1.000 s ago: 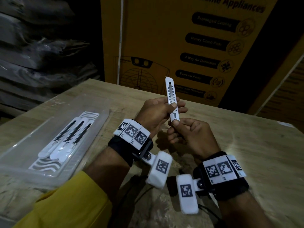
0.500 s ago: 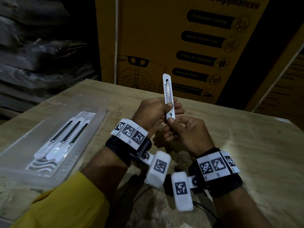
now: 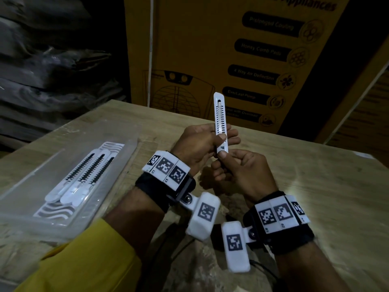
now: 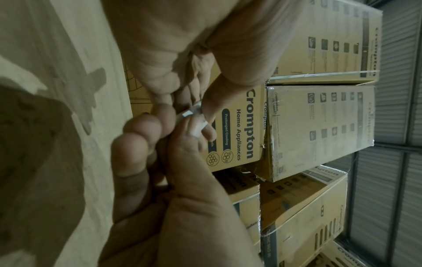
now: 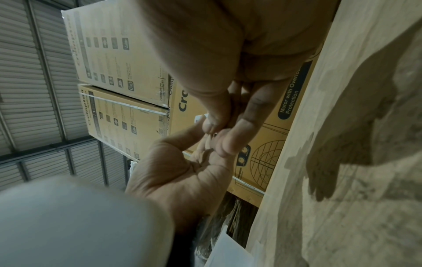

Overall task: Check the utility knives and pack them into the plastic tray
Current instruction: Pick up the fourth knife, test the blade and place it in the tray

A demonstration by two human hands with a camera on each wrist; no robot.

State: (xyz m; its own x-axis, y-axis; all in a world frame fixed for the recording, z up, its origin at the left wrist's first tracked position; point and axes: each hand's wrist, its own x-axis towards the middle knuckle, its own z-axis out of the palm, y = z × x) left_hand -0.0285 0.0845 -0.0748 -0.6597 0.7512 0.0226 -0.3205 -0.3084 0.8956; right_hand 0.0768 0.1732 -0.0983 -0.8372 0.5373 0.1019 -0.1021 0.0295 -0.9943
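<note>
Nearest, the right hand (image 3: 242,173) pinches the lower end of a white utility knife (image 3: 220,114) between thumb and forefinger, its other fingers curled under. Just above it the left hand (image 3: 202,144) holds the same knife at mid-body, thumb laid on the slotted face, fingers behind. The knife stands nearly upright above the bench (image 3: 315,186), tip up; no blade visibly projects from the tip. By my reading this is the checking step: the slider is likely being tried before packing. The next move calls for making sure the blade is fully retracted, then carrying the knife left and laying it parallel beside the three packed knives (image 3: 82,178) in the clear plastic tray (image 3: 25,190), which lies on the bench to the left, well apart from the hands. Farther back stand yellow cartons (image 3: 242,49) printed "Crompton Home Appliances", with labels "Prolonged Cooling", "Honey Comb Pads", "4 Way Air Deflection" and "Motor with Overload Protection".
</note>
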